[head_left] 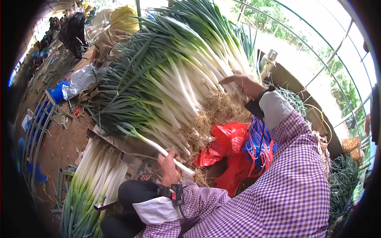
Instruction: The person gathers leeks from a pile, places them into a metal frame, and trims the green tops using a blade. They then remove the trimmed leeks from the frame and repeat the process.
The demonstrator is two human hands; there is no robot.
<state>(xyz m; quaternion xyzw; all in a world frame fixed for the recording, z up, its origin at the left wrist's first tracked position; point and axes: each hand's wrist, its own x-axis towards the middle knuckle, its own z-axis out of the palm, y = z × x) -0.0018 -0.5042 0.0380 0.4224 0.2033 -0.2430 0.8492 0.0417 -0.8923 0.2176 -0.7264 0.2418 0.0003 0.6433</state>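
Observation:
My left hand (pixel 169 167) is closed around the white stalk of a single long green onion (pixel 152 146). Its hairy roots point right, toward my body, and its leaves reach up and left. At the right end of a big heap of green onions (pixel 174 85), my right hand (pixel 247 85) has its fingers curled at the white root ends of a stalk there. Tangled roots (pixel 216 107) hang along the near side of the heap. Lower left, a sorted bundle of green onions (pixel 95 170) lies in a metal-edged holder (pixel 105 141).
Red plastic (pixel 228 141) and a bunch of blue and red plastic strips (pixel 258 144) lie between my arms. A silver bag (pixel 81 83) and blue plastic (pixel 59 92) are on the dirt floor at left. More greens (pixel 343 182) lie at far right, beside a metal frame (pixel 337 51).

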